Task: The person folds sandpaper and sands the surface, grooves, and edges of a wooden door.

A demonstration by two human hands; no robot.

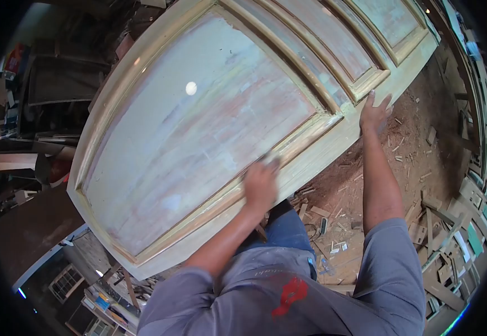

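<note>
The panelled wooden door [210, 129] lies before you, under both hands, which are apart. Your left hand [262, 183] blurs over its near moulding [304, 143]; your right [374, 115] touches the edge farther right. You can't tell either's grip. Wood scraps [320, 211] litter the floor [341, 175].

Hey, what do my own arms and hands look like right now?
Both your sleeves are short, loose and grey. Below them, your forearms are bare. Your right hand is ungloved; your left hand looks bare too, though blurred.
</note>
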